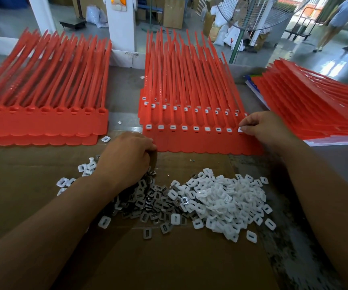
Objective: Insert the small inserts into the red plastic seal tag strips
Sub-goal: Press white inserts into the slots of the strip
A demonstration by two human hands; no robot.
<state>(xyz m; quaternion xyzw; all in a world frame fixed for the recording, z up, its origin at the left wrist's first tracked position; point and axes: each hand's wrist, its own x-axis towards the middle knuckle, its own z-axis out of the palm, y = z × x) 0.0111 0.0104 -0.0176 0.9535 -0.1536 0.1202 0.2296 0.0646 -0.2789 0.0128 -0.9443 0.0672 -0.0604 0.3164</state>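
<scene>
Insert, white, is pinched by the right hand over the last socket at the right end of the top red strip, likely for pressing home; the left hand curls at the strip's near-left corner, grip unclear, seemingly steadying it; the loose heap lies near, bare cardboard between.

Red seal strips, white inserts, brown cardboard.
</scene>
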